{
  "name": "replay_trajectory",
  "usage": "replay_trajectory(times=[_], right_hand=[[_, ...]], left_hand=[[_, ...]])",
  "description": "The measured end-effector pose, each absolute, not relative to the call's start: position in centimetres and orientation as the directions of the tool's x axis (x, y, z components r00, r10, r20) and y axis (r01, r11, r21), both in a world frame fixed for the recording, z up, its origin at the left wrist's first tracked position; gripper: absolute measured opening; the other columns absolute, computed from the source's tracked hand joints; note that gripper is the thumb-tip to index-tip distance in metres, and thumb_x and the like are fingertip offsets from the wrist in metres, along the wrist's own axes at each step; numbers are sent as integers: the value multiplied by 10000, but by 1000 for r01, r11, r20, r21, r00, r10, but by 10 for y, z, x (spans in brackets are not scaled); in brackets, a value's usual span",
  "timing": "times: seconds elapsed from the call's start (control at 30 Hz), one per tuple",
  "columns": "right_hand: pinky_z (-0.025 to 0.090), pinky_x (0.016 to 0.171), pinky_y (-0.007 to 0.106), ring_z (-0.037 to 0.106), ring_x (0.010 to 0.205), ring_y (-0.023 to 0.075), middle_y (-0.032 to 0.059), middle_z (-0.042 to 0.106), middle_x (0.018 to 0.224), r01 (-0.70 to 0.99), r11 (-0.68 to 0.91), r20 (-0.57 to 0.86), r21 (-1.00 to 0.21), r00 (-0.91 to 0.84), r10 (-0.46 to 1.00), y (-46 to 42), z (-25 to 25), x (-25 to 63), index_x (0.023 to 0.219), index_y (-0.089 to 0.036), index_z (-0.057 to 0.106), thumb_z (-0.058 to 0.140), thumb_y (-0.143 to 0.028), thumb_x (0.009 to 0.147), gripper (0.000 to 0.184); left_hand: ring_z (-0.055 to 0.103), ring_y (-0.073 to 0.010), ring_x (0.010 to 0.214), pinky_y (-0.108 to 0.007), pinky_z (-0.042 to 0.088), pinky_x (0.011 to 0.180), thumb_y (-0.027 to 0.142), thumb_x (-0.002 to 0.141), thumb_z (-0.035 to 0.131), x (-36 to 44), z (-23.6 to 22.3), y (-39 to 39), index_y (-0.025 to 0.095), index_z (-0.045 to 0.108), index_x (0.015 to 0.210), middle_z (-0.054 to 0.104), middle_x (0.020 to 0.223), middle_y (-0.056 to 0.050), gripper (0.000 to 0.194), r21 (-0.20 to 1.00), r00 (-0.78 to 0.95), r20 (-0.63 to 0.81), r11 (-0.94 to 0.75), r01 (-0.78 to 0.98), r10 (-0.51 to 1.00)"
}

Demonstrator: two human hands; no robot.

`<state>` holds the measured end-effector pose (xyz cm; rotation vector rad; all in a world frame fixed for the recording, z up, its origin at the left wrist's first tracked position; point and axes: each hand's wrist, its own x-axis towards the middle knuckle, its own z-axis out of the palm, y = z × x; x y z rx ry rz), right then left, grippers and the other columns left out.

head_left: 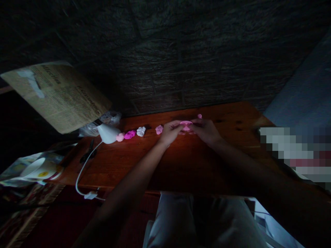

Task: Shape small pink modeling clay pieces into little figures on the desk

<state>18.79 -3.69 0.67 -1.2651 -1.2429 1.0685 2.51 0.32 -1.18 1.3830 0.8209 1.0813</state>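
A flattened round piece of pink modelling clay is pinched between both hands above the wooden table. My left hand grips its left side, thumb on top. On the opposite side my right hand presses its own thumb onto the clay. Just left of my left hand lies a crumpled pink lump. Farther left, a white lump, a magenta lump and a pale pink lump form a row. Behind my right hand sits a small pink bit.
A lamp with a newsprint-patterned shade and white base stands at the left, its white cable hanging over the table edge. Dark scissors lie near it. A white cup is farther left. A stone-like wall rises behind the table.
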Motion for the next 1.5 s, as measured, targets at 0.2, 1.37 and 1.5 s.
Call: replay_trajectory(times=[0.2, 1.37, 1.5], right_hand=[[673, 754, 360, 783, 692, 208, 34, 788, 712, 84, 20, 21, -996, 13, 1000, -36, 8, 194, 818, -180, 787, 675, -119, 863, 135], [688, 722, 304, 793, 699, 183, 83, 810, 776, -50, 11, 10, -999, 14, 1000, -37, 3, 184, 997, -122, 797, 686, -130, 893, 152], [684, 680, 287, 791, 679, 185, 73, 796, 727, -12, -12, -13, -1000, 41, 999, -37, 6, 187, 1054, -113, 795, 661, -135, 909, 199]], left_hand=[[757, -187, 816, -306, 636, 724, 380, 748, 827, 24, -14, 4, 142, 803, 967, 812, 972, -98, 324, 988, 321, 141, -115, -100, 936], [677, -96, 563, -195, 558, 538, 181, 870, 658, 27, -4, 1, 121, 764, 935, 766, 752, -41, 138, 997, 181, 78, -77, -12, 980], [707, -101, 629, -181, 556, 551, 199, 879, 676, 27, -6, 2, 126, 759, 978, 783, 822, -60, 148, 997, 218, 74, -68, -34, 973]])
